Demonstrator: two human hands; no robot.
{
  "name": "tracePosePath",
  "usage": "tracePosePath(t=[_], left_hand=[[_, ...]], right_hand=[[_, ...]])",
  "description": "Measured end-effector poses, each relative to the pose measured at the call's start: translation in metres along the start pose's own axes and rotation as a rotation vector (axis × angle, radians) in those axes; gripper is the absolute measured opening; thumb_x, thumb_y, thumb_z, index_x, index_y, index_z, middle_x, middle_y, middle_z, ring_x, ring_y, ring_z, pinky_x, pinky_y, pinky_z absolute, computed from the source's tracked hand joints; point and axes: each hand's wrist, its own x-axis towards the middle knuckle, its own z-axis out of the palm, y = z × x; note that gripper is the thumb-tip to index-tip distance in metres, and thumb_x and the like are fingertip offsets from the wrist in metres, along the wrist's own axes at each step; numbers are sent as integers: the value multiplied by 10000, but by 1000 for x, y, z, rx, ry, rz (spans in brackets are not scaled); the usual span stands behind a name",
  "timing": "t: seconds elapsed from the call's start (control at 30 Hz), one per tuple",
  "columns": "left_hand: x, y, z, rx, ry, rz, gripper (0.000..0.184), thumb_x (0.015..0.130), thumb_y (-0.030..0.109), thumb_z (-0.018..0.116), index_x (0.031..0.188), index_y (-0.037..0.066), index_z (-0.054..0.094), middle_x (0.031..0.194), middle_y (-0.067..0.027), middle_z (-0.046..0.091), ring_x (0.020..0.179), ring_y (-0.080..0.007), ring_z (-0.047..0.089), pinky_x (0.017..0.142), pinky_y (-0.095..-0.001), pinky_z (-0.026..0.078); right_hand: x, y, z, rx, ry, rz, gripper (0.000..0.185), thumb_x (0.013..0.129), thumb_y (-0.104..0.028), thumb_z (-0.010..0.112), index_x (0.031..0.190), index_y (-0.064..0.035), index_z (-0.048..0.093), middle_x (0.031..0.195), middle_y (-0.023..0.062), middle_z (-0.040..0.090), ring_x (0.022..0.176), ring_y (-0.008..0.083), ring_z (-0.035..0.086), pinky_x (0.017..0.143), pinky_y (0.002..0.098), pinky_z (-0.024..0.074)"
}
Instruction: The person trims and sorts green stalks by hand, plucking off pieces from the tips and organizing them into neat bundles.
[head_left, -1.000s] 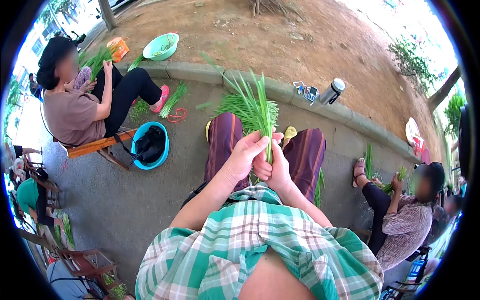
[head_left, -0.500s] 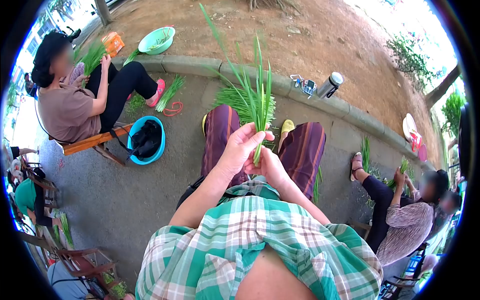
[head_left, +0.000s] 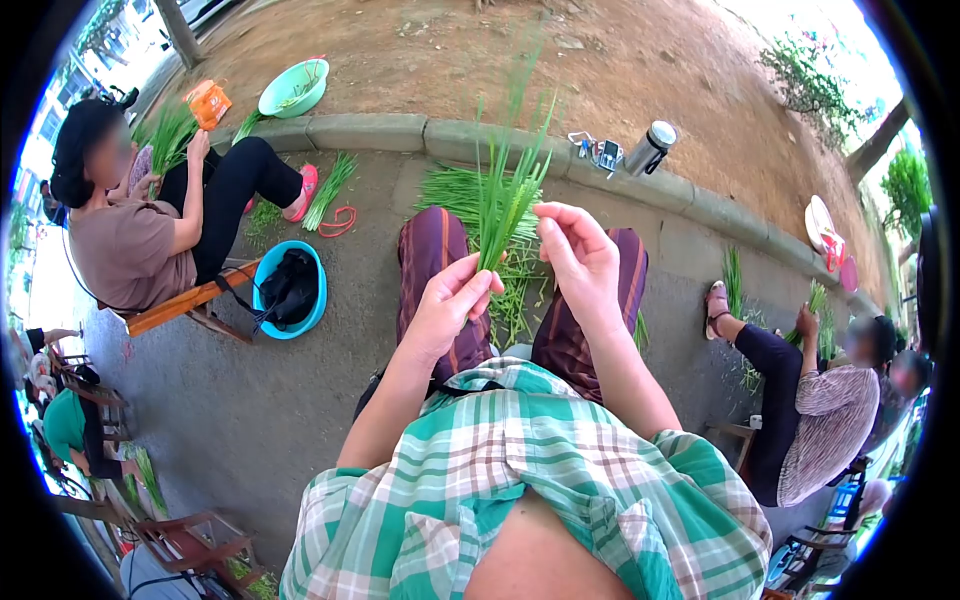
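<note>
My left hand (head_left: 452,300) is closed around the lower ends of a small bunch of garlic chives (head_left: 503,205), whose long green leaves fan upward and away from me. To its right, my right hand (head_left: 585,262) is raised beside the leaves, thumb and fingertips drawn together in a pinch. Whatever lies between those fingertips, if anything, is too small to make out. Beyond my knees a pile of garlic chives (head_left: 450,190) lies on the pavement, and loose green scraps (head_left: 515,295) are scattered between my legs.
A blue basin (head_left: 318,312) holding a black bag (head_left: 291,287) stands left, near a seated person (head_left: 140,225) handling greens. Along the curb (head_left: 370,133) are a green basin (head_left: 296,88), a phone (head_left: 607,153) and a steel flask (head_left: 650,148). Another person (head_left: 825,430) sits right.
My right hand has left the stalk ends and moved up and right, beside the leaves. My left hand has shifted slightly left and down, still holding the bunch.
</note>
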Motion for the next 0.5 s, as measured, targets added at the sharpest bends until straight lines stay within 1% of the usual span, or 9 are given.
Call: tracePosePath(t=[0.07,0.13,0.17,0.27,0.37,0.5], left_hand=[[-4,0,-2,3,-6,-13,345,1006,152,535,1322,13,544,904,2,600,653,-31,447,581,-166,360],[-10,2,-3,33,-7,-22,347,1013,154,519,1326,6,540,903,3,594,652,-26,445,574,-158,350],[-12,1,-4,33,-3,-23,347,1013,154,519,1326,6,540,903,3,594,652,-26,445,574,-158,350],[-16,1,-7,48,-14,-37,352,1015,156,513,1333,6,537,905,3,590,649,-24,441,569,-154,342],[-21,4,-6,61,-7,-47,357,1013,155,515,1337,5,535,899,0,593,647,-23,441,561,-153,340],[-23,1,-9,43,12,-66,358,1013,157,516,1337,6,536,889,-3,600,639,-22,444,556,-152,342]], right_hand=[[6,3,5,33,-9,15,204,967,-73,610,1161,-11,627,908,-38,609,763,14,530,671,177,442],[10,9,8,12,2,100,224,956,-87,630,1167,-10,623,913,-30,618,754,15,531,661,176,448],[10,13,7,8,-9,124,269,946,-99,647,1196,-9,599,922,-22,615,746,24,543,655,181,463],[8,16,11,57,8,148,307,943,-95,648,1231,-18,572,928,-18,602,743,35,557,656,183,472],[6,14,12,72,13,159,309,946,-65,638,1239,-11,558,934,-4,602,721,50,564,626,195,467],[6,18,9,91,-30,155,289,943,-70,644,1220,-24,577,936,-4,607,728,50,571,627,193,472]])
